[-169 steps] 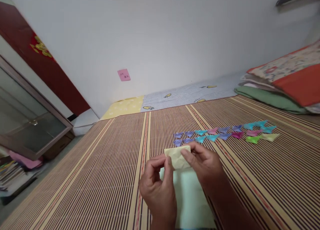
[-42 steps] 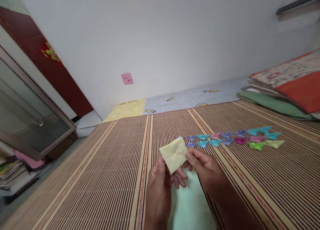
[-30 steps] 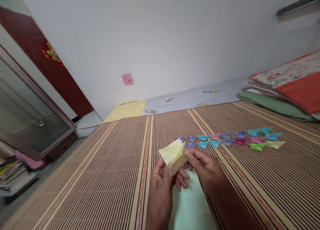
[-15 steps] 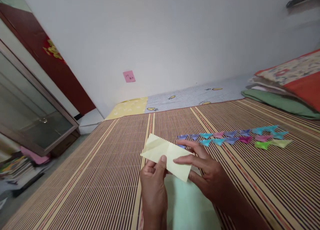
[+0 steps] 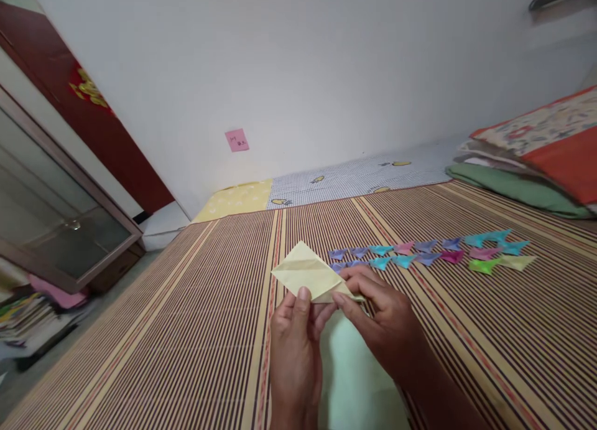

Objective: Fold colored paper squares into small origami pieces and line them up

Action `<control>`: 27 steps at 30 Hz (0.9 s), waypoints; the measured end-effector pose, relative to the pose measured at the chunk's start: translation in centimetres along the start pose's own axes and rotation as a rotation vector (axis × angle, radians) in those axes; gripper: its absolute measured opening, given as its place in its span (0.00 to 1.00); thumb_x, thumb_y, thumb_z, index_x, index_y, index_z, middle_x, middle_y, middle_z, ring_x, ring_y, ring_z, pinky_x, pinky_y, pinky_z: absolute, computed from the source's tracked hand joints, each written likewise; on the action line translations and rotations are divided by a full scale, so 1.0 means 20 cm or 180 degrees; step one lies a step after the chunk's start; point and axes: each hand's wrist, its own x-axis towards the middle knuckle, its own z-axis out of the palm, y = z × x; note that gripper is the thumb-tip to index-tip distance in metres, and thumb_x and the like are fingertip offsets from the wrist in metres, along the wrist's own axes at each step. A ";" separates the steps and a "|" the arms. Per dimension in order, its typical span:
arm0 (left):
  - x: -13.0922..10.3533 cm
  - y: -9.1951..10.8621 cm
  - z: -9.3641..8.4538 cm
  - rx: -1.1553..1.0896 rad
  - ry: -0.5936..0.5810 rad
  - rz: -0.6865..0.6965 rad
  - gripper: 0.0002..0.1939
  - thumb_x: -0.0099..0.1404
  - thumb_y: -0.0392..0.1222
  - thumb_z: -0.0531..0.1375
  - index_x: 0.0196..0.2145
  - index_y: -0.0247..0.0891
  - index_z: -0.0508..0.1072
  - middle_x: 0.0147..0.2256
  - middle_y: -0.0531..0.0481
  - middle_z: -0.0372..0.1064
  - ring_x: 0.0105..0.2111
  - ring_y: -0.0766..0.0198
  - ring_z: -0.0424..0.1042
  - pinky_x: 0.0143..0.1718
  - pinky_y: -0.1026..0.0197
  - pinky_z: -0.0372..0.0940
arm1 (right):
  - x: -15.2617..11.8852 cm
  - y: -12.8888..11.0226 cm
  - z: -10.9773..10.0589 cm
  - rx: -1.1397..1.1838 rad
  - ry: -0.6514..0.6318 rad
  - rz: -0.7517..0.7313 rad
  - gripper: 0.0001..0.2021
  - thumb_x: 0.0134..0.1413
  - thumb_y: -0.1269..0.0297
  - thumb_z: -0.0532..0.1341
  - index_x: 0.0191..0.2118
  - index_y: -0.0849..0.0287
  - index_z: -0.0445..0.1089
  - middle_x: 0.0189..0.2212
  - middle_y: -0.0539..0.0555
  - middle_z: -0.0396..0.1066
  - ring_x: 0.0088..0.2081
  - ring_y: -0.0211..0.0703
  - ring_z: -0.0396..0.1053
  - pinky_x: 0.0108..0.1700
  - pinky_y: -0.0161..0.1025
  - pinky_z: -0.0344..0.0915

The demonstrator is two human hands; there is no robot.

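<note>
A pale yellow sheet of folding paper point(image 5: 305, 271) is held up in front of me, its left part a diamond and its right part folded into a narrow point. My left hand point(image 5: 296, 343) pinches its lower edge, thumb on the near face and fingers behind. My right hand point(image 5: 382, 315) grips the folded right corner between thumb and fingers. Beyond the right hand, several small folded paper shapes point(image 5: 426, 259) in blue, purple, pink, green and yellow lie in rows. The fingers behind the paper are partly hidden.
A striped mat point(image 5: 196, 318) covers the bed. Below my hands lies a pale green surface point(image 5: 359, 374). Folded bedding point(image 5: 550, 150) is stacked at the right. A pink note point(image 5: 237, 140) sticks to the wall, and a glass-fronted cabinet point(image 5: 60, 200) stands at the left.
The paper has gone from a flat rectangle to a shape with its right end folded into a point. My right fingers, formerly spread over it, now pinch that end.
</note>
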 end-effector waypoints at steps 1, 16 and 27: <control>0.00 0.00 0.01 -0.0084 -0.0003 -0.0049 0.13 0.59 0.42 0.73 0.38 0.32 0.80 0.41 0.39 0.82 0.42 0.52 0.82 0.46 0.54 0.76 | 0.00 0.00 0.00 -0.0017 0.0048 -0.0017 0.10 0.65 0.67 0.60 0.30 0.56 0.70 0.39 0.53 0.71 0.45 0.44 0.71 0.47 0.38 0.64; -0.02 -0.02 0.03 -0.0301 0.0250 -0.0179 0.12 0.58 0.37 0.73 0.38 0.33 0.77 0.39 0.39 0.81 0.42 0.52 0.82 0.45 0.54 0.77 | 0.01 0.00 0.00 0.0147 0.0105 0.0104 0.11 0.66 0.67 0.59 0.29 0.56 0.68 0.38 0.51 0.70 0.43 0.42 0.70 0.46 0.37 0.63; -0.03 -0.05 0.03 -0.0205 0.0317 -0.0175 0.17 0.53 0.37 0.76 0.39 0.32 0.79 0.36 0.44 0.81 0.38 0.58 0.82 0.40 0.62 0.77 | 0.01 0.01 0.00 -0.0108 0.0236 -0.0042 0.12 0.63 0.70 0.60 0.27 0.56 0.64 0.34 0.50 0.69 0.38 0.41 0.70 0.42 0.36 0.63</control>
